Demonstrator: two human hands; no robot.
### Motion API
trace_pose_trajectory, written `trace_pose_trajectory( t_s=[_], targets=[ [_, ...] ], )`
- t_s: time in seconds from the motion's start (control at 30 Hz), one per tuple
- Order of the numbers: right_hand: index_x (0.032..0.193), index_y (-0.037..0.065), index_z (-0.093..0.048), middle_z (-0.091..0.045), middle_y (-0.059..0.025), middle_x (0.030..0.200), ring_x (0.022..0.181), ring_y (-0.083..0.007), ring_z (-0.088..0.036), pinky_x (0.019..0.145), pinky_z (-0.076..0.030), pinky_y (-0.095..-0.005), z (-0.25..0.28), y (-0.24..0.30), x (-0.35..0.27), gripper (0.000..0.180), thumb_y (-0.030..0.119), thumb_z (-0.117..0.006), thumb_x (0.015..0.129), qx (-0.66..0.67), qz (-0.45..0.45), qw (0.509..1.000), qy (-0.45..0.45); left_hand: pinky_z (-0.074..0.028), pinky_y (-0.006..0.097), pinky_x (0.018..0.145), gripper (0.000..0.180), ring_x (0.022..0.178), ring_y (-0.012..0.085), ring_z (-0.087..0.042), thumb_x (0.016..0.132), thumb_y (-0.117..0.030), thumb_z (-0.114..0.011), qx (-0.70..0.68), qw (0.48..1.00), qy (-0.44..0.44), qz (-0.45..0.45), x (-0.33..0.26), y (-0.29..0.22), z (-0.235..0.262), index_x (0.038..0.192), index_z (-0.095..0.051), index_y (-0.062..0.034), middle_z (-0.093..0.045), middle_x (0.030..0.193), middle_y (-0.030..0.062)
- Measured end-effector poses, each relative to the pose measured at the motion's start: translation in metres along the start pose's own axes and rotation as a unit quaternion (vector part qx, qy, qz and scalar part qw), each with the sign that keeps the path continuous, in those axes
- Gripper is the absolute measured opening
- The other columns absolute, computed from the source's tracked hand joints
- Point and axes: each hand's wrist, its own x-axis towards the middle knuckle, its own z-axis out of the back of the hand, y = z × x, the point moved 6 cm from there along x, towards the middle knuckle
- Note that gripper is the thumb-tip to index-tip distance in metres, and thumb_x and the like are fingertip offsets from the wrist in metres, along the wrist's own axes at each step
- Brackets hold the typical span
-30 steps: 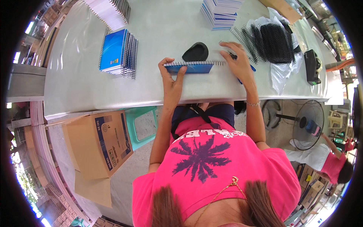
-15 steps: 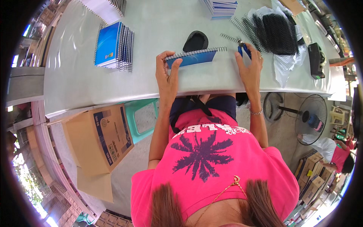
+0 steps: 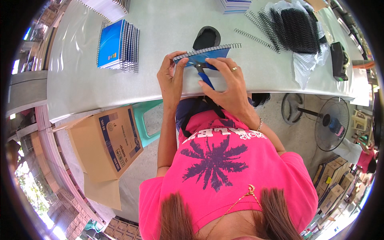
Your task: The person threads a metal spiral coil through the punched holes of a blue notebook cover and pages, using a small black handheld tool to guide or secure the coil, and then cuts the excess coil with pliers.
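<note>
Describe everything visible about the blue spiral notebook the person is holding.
The blue spiral notebook has a glossy blue cover and a metal wire coil along its far edge, the coil's end jutting past the right corner. It lies tilted near the table's front edge. The left hand grips its left end; the right hand presses blue-handled pliers against it.

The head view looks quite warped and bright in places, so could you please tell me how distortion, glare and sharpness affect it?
Head view: fisheye bends the table edge into an arc, with a black rim at the corners; daylight glares pale off the tabletop's clear plastic sheet; the left hand, right hand and blue spiral notebook are sharp; the floor fan and stacked boxes near the rim look squeezed and softer.
</note>
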Motion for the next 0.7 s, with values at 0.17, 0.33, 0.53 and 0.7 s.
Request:
trace_pose_trajectory(
  t_s=[0.17,0.33,0.53,0.7],
  targets=[
    [0.119,0.008,-0.061,-0.06,-0.0076,0.111,0.097,-0.0288,-0.058,0.084,-0.046,-0.0412,-0.016,0.008,0.001,0.051,0.022,-0.079,0.073,-0.014,0.023,0.999,0.02,-0.045,0.023,0.078,0.018,0.084,0.0072,-0.055,0.092,-0.004,-0.065,0.004,1.0,0.011,-0.008,0.0,0.001,0.004,0.108,-0.067,0.0038,-0.068,0.098,0.0059],
    [0.118,0.007,-0.062,-0.062,-0.0092,0.11,0.097,-0.0297,-0.06,0.085,-0.047,-0.0408,-0.02,0.009,0.001,0.051,0.019,-0.08,0.072,-0.017,0.015,1.0,0.017,-0.05,0.023,0.083,0.024,0.096,0.0109,-0.065,0.093,0.003,-0.059,0.016,1.0,0.021,0.001,-0.003,-0.004,0.005,0.116,-0.066,0.0032,-0.069,0.103,0.0077],
    [0.118,0.006,-0.063,-0.064,-0.0111,0.11,0.095,-0.0316,-0.061,0.085,-0.048,-0.0414,-0.021,0.013,0.001,0.051,0.018,-0.08,0.072,-0.006,0.01,1.0,0.026,-0.052,0.023,0.083,0.028,0.097,0.0125,-0.067,0.092,0.007,-0.055,0.05,0.999,0.013,0.002,-0.007,-0.009,0.005,0.117,-0.067,0.0028,-0.071,0.102,0.0097],
    [0.117,0.007,-0.063,-0.063,-0.0105,0.106,0.088,-0.0317,-0.061,0.079,-0.049,-0.0416,-0.019,0.014,-0.001,0.049,0.018,-0.079,0.073,0.0,0.012,1.0,0.019,-0.054,0.024,0.081,0.031,0.096,0.0135,-0.068,0.09,0.009,-0.054,0.071,0.997,0.0,0.003,-0.01,-0.013,0.003,0.117,-0.068,0.0018,-0.072,0.102,0.0115]
  ],
)
